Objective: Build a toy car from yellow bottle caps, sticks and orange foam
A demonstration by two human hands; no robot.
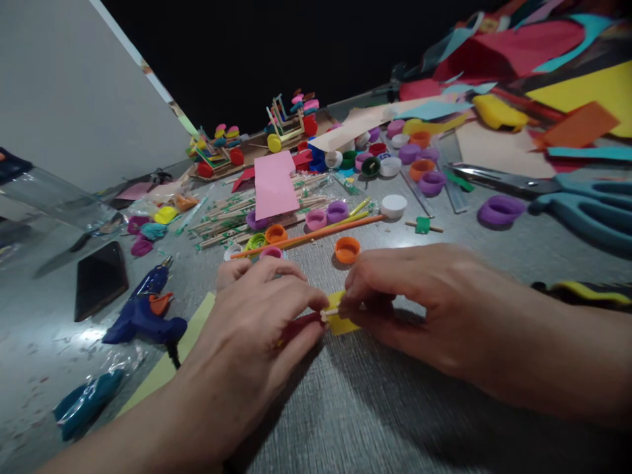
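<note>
A small piece of yellow paper (344,324) lies between my hands, with a short thin wooden stick (332,312) across it. My left hand (266,316) is closed, its thumb and forefinger pinched at the stick's near left end. From the other side, my right hand (429,303) presses its bent fingertips onto the yellow paper and the stick; its fingers partly hide both. Just behind sits an orange bottle cap (347,250). Beyond my right hand lies a similar short stick with green paper (423,225) wrapped around its middle.
On the left are a blue glue gun (143,313), a phone (101,280) and a clear bottle (59,194). Wrapped toothpicks (227,214), a pink paper (275,184) and several caps (432,183) spread behind my hands. Large scissors (557,191) lie at right; small stick models (289,125) stand at back.
</note>
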